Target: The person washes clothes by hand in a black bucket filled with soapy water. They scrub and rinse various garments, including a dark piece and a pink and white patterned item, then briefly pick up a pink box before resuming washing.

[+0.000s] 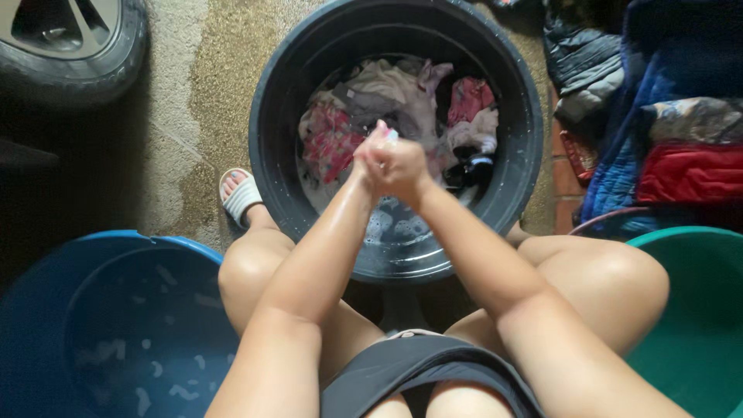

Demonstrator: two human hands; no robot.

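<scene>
Basically, both hands are pressed together over the black tub (271, 131): left hand (370, 155) and right hand (402, 166) clenched against each other, pinching a small piece of cloth (389, 135) between them. Only a pale pink-white tip shows above the knuckles; rest is hidden in the grip, so can't tell what garment it is.

Handling, my read: wet and soapy, so soft, limp, slippery. Light on its own, heavier when soaked. No stiff part to grab; bunch it in the fists.

Just beyond and below the hands: wet laundry (402, 108) heaped in the tub, red-patterned, beige, pink and dark pieces, in sudsy water (391, 224) nearer the wrists. Forearms glisten wet.

Left of the left hand: blue basin (116, 325) with foam flecks. Right of the right hand: green basin (696, 310), and piled clothes (665, 124) past it.
</scene>
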